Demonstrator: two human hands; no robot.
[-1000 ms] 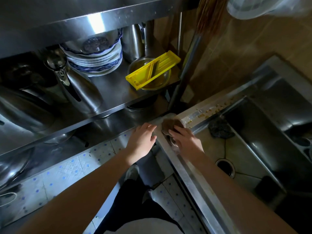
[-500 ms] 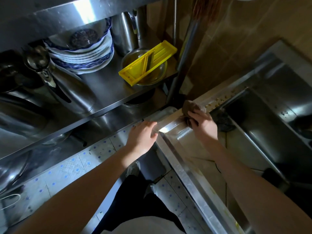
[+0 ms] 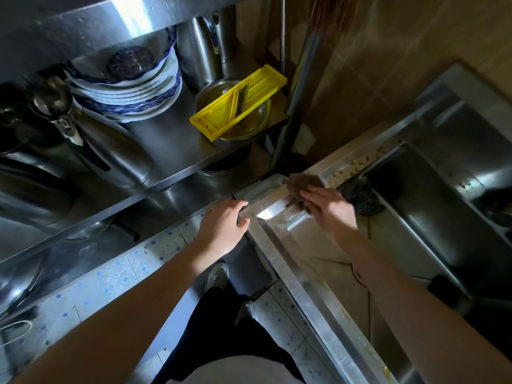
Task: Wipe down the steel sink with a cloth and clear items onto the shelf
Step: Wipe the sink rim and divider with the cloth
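The steel sink (image 3: 310,297) runs along the right, its rim corner at centre. My right hand (image 3: 328,207) presses a brown cloth (image 3: 303,182) onto the rim near the far-left corner, fingers spread over it. My left hand (image 3: 223,227) rests with relaxed fingers on the outer corner of the rim, holding nothing. Food crumbs (image 3: 357,163) lie on the back rim to the right of the cloth. A dark scouring pad (image 3: 363,198) lies in the basin just past my right hand. The steel shelf (image 3: 155,151) stands to the left.
On the shelf sit a stack of blue-rimmed plates (image 3: 130,92), a yellow slicer (image 3: 238,102) lying across a metal bowl (image 3: 249,126), steel canisters (image 3: 198,51) and a steel kettle (image 3: 91,139). A tiled floor (image 3: 110,275) lies below. A deeper basin (image 3: 432,206) opens at the right.
My right hand has slid the cloth along the rim, away from me toward the far corner. My left hand has stayed at the rim's outer corner.
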